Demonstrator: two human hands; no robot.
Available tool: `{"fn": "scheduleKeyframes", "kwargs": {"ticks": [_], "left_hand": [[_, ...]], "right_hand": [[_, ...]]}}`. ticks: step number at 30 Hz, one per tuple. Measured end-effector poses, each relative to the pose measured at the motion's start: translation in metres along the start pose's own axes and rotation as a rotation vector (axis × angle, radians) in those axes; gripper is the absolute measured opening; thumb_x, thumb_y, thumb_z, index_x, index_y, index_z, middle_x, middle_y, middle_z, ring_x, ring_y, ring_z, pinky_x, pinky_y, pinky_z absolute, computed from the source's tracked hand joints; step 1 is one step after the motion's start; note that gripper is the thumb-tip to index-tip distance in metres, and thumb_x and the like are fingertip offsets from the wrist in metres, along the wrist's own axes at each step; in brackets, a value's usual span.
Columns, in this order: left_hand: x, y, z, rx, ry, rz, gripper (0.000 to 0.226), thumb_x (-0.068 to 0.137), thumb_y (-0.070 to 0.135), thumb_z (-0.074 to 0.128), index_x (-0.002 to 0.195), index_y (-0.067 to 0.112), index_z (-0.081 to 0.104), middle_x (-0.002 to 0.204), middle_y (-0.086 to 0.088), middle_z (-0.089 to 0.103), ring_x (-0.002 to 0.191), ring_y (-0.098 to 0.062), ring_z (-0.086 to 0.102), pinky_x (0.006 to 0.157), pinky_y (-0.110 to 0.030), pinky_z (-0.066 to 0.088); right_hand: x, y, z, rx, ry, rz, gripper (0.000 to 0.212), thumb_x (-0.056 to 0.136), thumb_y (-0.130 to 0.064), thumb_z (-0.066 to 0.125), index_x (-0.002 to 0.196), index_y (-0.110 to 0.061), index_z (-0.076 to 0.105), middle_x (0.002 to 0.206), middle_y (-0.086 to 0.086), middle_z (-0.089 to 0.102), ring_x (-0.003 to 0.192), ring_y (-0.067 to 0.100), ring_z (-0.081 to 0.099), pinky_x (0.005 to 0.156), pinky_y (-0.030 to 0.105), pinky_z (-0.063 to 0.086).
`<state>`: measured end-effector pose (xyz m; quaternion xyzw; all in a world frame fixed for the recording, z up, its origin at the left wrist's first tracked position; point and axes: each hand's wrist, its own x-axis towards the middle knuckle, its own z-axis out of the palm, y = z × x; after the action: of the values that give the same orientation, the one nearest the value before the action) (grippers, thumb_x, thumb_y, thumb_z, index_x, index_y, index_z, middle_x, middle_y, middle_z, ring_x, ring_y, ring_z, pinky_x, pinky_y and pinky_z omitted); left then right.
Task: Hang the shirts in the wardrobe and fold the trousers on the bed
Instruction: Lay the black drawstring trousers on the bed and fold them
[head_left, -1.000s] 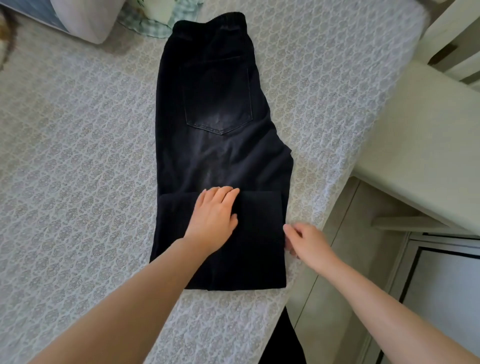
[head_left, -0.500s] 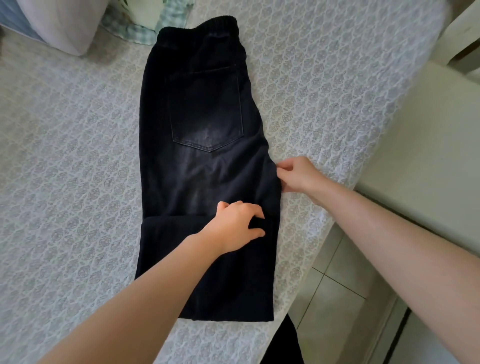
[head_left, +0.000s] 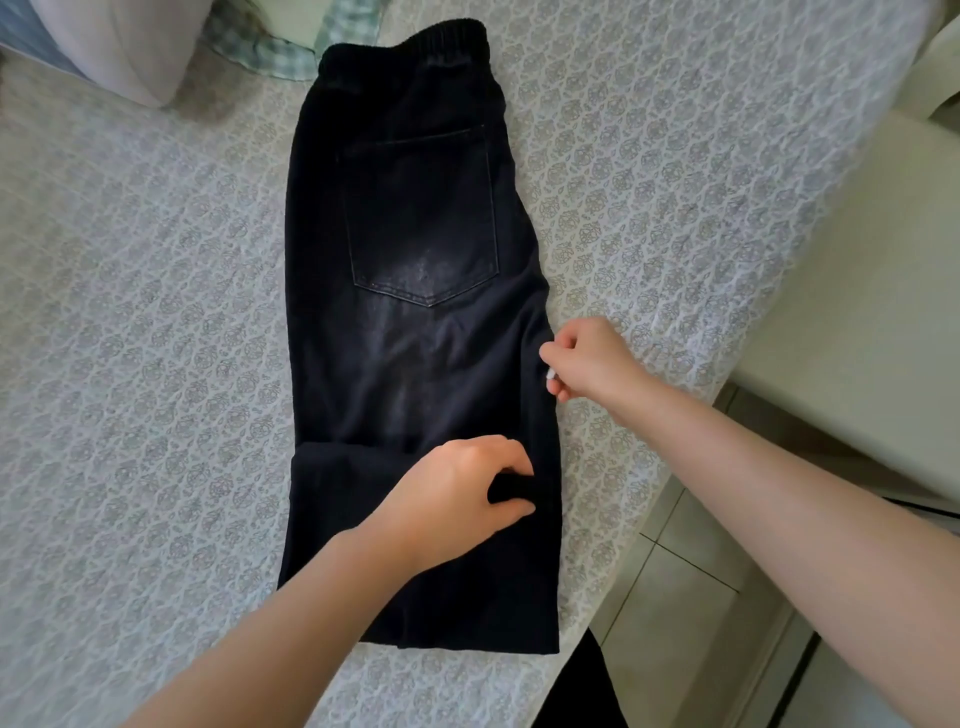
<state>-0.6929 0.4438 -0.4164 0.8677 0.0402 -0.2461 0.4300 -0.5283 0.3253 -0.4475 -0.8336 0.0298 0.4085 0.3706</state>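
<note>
Black trousers lie flat on the bed, waistband at the far end, back pocket up, legs folded up over the lower part. My left hand sits on the edge of the folded leg layer, with fingers and thumb curled round a bunch of the black fabric. My right hand pinches the right side seam of the trousers, fingers curled, near the bed's right side.
A patterned grey-white cover lies over the bed. A pillow and a green checked cloth lie at the far left. A pale cabinet stands to the right, with tiled floor below it.
My left hand went from lying flat on the folded layer to gripping its edge. My right hand moved from the lower right edge up along the side seam and pinched it.
</note>
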Motion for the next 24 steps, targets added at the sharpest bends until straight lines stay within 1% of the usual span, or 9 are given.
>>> {"fn": "scheduleKeyframes", "kwargs": {"ticks": [2, 4, 7, 9, 12, 14, 17, 20, 24], "left_hand": [[0.001, -0.001, -0.002, -0.006, -0.01, -0.001, 0.021, 0.085, 0.033, 0.075, 0.102, 0.03, 0.065, 0.097, 0.019, 0.062, 0.093, 0.002, 0.058, 0.083, -0.019, 0.05], [0.002, -0.003, -0.003, -0.023, -0.012, -0.014, 0.021, 0.085, 0.032, 0.075, 0.103, 0.028, 0.065, 0.097, 0.018, 0.063, 0.092, 0.001, 0.058, 0.085, -0.022, 0.05], [0.005, -0.005, -0.003, -0.029, -0.011, -0.011, 0.023, 0.085, 0.032, 0.075, 0.105, 0.027, 0.066, 0.099, 0.017, 0.063, 0.092, 0.0, 0.058, 0.086, -0.025, 0.05], [0.006, -0.006, -0.001, -0.026, -0.006, -0.001, 0.024, 0.085, 0.033, 0.075, 0.107, 0.026, 0.066, 0.1, 0.017, 0.063, 0.093, 0.001, 0.057, 0.087, -0.025, 0.05], [0.008, -0.008, 0.002, -0.021, -0.003, 0.003, 0.027, 0.086, 0.033, 0.074, 0.11, 0.026, 0.066, 0.103, 0.017, 0.063, 0.095, 0.0, 0.058, 0.088, -0.025, 0.05], [0.009, -0.009, 0.002, -0.025, -0.007, 0.0, 0.027, 0.086, 0.034, 0.073, 0.11, 0.026, 0.066, 0.104, 0.017, 0.064, 0.096, 0.0, 0.058, 0.088, -0.026, 0.051], [0.009, -0.01, 0.002, -0.039, -0.003, -0.01, 0.026, 0.086, 0.035, 0.073, 0.11, 0.028, 0.065, 0.103, 0.019, 0.063, 0.096, 0.002, 0.057, 0.088, -0.024, 0.051], [0.007, -0.011, 0.0, -0.06, -0.01, -0.022, 0.023, 0.086, 0.035, 0.074, 0.106, 0.028, 0.066, 0.1, 0.018, 0.063, 0.093, 0.001, 0.058, 0.087, -0.025, 0.051], [0.001, -0.01, -0.001, -0.079, 0.001, -0.014, 0.023, 0.086, 0.035, 0.074, 0.106, 0.028, 0.066, 0.101, 0.018, 0.063, 0.095, 0.0, 0.058, 0.086, -0.024, 0.051]], "right_hand": [[0.0, 0.001, 0.005, -0.044, 0.07, -0.012, 0.027, 0.09, -0.003, 0.049, 0.065, -0.013, 0.042, 0.056, 0.006, 0.057, 0.052, 0.019, 0.06, 0.049, 0.031, 0.055], [0.003, 0.003, 0.005, -0.154, 0.112, -0.031, 0.02, 0.09, -0.009, 0.053, 0.072, -0.013, 0.047, 0.065, 0.006, 0.056, 0.058, 0.019, 0.056, 0.058, 0.037, 0.055], [0.005, 0.007, 0.001, -0.192, 0.013, 0.023, 0.013, 0.089, -0.028, 0.06, 0.093, -0.015, 0.059, 0.077, 0.002, 0.06, 0.067, 0.017, 0.058, 0.063, 0.032, 0.051], [0.005, 0.009, 0.001, -0.156, -0.062, 0.068, 0.017, 0.088, -0.035, 0.064, 0.091, -0.019, 0.059, 0.083, 0.001, 0.065, 0.076, 0.017, 0.064, 0.062, 0.03, 0.055], [0.006, 0.013, 0.008, -0.402, 0.038, -0.125, 0.033, 0.086, -0.04, 0.068, 0.106, -0.017, 0.055, 0.095, -0.001, 0.063, 0.085, 0.018, 0.061, 0.074, 0.038, 0.055], [0.008, 0.013, 0.013, -0.538, 0.128, -0.27, 0.037, 0.089, -0.032, 0.068, 0.115, -0.015, 0.048, 0.1, 0.0, 0.059, 0.086, 0.019, 0.057, 0.074, 0.037, 0.051], [0.011, 0.013, 0.015, -0.615, 0.155, -0.372, 0.027, 0.092, -0.02, 0.064, 0.112, -0.008, 0.05, 0.093, 0.004, 0.055, 0.082, 0.022, 0.055, 0.068, 0.033, 0.043], [0.01, 0.023, 0.004, -0.576, 0.127, -0.393, 0.012, 0.095, -0.014, 0.056, 0.104, -0.007, 0.058, 0.082, 0.002, 0.056, 0.076, 0.023, 0.059, 0.066, 0.031, 0.044], [0.003, 0.038, -0.011, -0.476, 0.181, -0.324, 0.016, 0.096, -0.009, 0.048, 0.089, -0.002, 0.061, 0.065, 0.006, 0.056, 0.058, 0.019, 0.052, 0.059, 0.037, 0.048]]}}
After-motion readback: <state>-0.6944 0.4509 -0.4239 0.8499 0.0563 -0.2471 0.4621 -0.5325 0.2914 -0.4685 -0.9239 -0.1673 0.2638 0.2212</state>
